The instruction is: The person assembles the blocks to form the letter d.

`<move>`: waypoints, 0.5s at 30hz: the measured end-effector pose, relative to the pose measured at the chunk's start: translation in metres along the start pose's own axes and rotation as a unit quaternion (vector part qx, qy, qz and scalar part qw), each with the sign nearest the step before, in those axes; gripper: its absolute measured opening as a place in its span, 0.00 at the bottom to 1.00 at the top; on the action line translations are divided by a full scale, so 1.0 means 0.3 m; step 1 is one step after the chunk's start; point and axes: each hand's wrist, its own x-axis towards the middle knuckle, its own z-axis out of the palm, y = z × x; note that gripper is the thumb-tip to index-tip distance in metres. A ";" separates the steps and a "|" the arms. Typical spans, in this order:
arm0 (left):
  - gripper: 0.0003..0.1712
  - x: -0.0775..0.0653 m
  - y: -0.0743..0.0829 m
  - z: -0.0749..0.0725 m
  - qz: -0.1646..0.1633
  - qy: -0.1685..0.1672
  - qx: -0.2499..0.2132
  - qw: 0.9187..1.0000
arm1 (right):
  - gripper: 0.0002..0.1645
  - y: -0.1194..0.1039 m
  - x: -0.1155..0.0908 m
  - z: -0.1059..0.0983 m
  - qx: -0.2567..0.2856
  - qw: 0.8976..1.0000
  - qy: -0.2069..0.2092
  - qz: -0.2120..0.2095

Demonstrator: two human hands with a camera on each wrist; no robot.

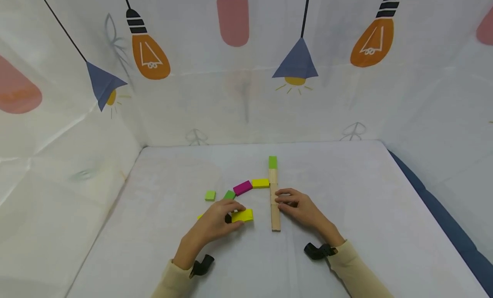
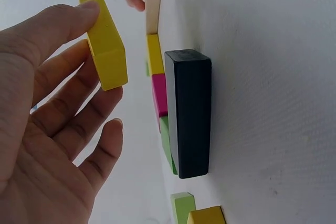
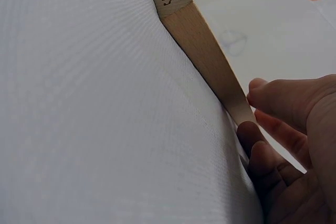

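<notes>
My left hand (image 1: pixel 213 219) pinches a yellow block (image 2: pixel 105 40) between thumb and fingers, raised off the table. Beneath it lies a black block (image 2: pixel 194 119), mostly hidden by the hand in the head view. My right hand (image 1: pixel 302 209) rests at the right side of a straight row of plain wooden blocks (image 1: pixel 275 219), fingertips right at the wood. A green block (image 1: pixel 272 162) caps the far end of that row. From the row's left side curve another yellow block (image 1: pixel 260 183), a magenta block (image 1: pixel 242 187) and a green block (image 1: pixel 229 195).
A light green block (image 1: pixel 210 196) lies left of the curve. One more yellow block (image 2: pixel 206 216) sits beside it, largely covered by the left hand in the head view. White cloth covers the table (image 1: pixel 327 169), and a lamp-printed sheet (image 1: pixel 246 105) hangs behind.
</notes>
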 end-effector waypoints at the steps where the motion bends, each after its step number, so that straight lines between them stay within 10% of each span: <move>1: 0.20 0.002 0.001 0.000 0.003 0.000 0.001 1.000 | 0.14 0.000 0.002 -0.001 -0.001 1.000 0.001 0.002; 15: 0.18 -0.002 0.017 0.026 0.008 -0.016 0.042 0.999 | 0.14 -0.003 -0.001 -0.001 -0.001 1.000 -0.004 0.008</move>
